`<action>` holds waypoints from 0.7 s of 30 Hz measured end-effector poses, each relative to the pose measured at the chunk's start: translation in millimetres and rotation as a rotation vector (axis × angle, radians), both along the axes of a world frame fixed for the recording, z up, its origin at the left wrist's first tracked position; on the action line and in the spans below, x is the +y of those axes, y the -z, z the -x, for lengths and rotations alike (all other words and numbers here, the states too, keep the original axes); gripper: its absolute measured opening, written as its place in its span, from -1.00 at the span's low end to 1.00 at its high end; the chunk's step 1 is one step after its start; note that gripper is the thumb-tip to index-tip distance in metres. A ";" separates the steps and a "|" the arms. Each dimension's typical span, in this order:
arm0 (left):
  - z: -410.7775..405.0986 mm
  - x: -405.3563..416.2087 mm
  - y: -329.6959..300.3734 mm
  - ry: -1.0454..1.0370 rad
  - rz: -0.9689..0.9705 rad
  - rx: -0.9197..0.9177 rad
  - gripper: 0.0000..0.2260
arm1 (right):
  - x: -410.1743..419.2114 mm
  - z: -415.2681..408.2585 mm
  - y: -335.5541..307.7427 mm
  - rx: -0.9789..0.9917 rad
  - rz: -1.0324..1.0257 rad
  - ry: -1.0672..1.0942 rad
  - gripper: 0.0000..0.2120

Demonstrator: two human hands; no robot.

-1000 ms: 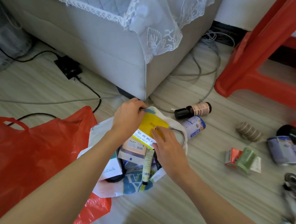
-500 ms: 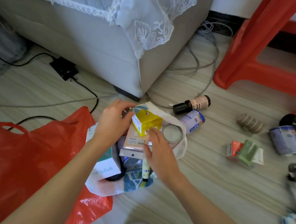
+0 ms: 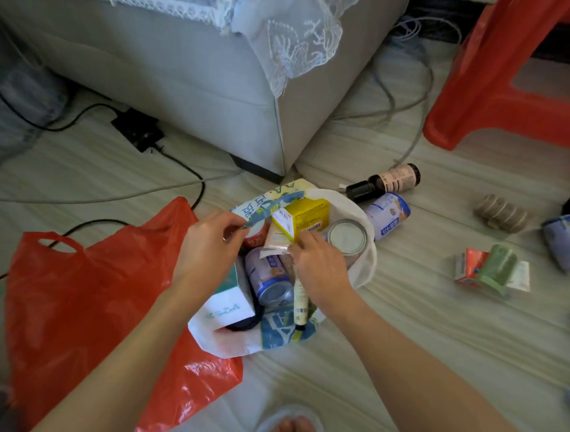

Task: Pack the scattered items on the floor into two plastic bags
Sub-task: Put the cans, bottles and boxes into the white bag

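A white plastic bag [image 3: 365,226] with blue print lies open on the floor, holding a yellow box [image 3: 310,217], a blue can [image 3: 268,281], a silver-lidded tin [image 3: 347,237], a white carton [image 3: 226,307] and a tube [image 3: 300,302]. My left hand [image 3: 209,245] pinches the bag's printed rim and holds it open. My right hand [image 3: 317,263] pinches a flat beige packet [image 3: 275,240] just below the yellow box. An empty red plastic bag [image 3: 84,307] lies flat to the left, partly under the white bag.
Loose on the floor to the right lie a brown bottle [image 3: 391,181], a white-blue can [image 3: 387,216], a brown roll [image 3: 500,214], another can [image 3: 566,242] and a green roll on small boxes [image 3: 495,273]. A grey sofa corner [image 3: 250,91], cables and a red stool [image 3: 501,95] stand behind.
The yellow box has gone from my fingers down into the white bag. My right hand has shifted to the beige packet, and the left hand has moved along the bag's rim.
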State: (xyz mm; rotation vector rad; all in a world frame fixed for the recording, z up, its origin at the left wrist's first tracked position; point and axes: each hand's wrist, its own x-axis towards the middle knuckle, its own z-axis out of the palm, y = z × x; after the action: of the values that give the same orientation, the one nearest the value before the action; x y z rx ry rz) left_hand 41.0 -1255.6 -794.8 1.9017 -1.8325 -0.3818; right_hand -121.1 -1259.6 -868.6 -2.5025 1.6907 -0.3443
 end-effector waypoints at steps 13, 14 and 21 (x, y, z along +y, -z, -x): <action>28.8 54.8 -23.4 0.387 -0.035 -0.279 -0.60 | 58.5 88.5 -66.9 0.081 0.151 -0.018 -0.67; 36.4 55.7 -32.8 0.433 -0.014 -0.295 -0.60 | 61.7 100.7 -77.7 0.115 0.155 -0.012 -0.59; 121.7 57.2 -75.8 0.775 0.185 -0.560 -0.54 | 78.0 190.5 -141.9 0.141 0.234 0.109 -0.45</action>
State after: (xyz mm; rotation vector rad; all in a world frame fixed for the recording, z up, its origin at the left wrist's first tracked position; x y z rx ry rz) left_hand -80.7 -1198.4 -718.9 1.1668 -2.8347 0.1091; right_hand -311.6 -1181.6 -726.7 -2.6600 1.9502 -0.4055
